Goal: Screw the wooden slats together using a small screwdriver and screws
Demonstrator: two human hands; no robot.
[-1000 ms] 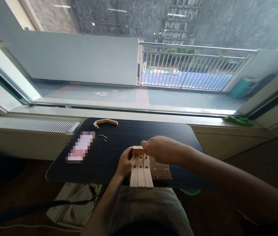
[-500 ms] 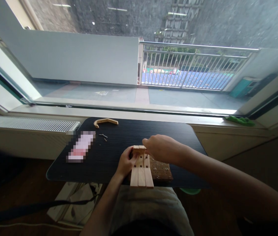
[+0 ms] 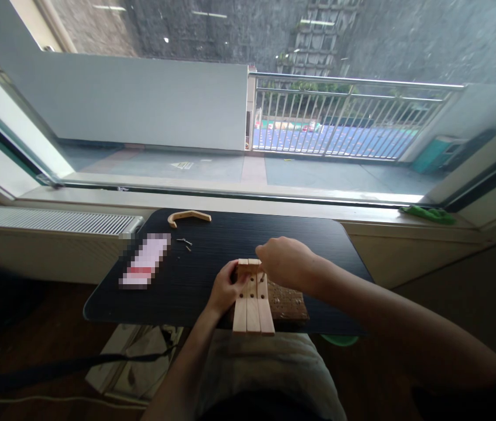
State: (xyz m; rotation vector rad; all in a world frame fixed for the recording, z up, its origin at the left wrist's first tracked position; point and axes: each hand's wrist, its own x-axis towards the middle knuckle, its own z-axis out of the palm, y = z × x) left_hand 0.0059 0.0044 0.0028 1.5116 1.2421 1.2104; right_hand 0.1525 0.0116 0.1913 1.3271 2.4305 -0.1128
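A pale wooden piece made of three slats side by side (image 3: 253,316), with several dark holes, rests partly over a brown block (image 3: 289,304) at the table's near edge. My left hand (image 3: 225,287) is closed around the left side of the slatted piece, near its far end. Against the far right corner of the same piece, my right hand (image 3: 283,260) is curled into a fist-like grip. Whatever its fingers hold is hidden behind the hand. A curved wooden piece (image 3: 189,217) lies at the table's far left.
Small metal bits (image 3: 184,241) lie on the dark table (image 3: 221,240), beside a blurred-out pink and white item (image 3: 147,260). A white radiator (image 3: 55,225) stands left of the table. A green cloth (image 3: 427,214) is on the windowsill.
My right hand has shifted very slightly, with its forearm a little lower at the elbow. The left hand and the slatted piece look the same.
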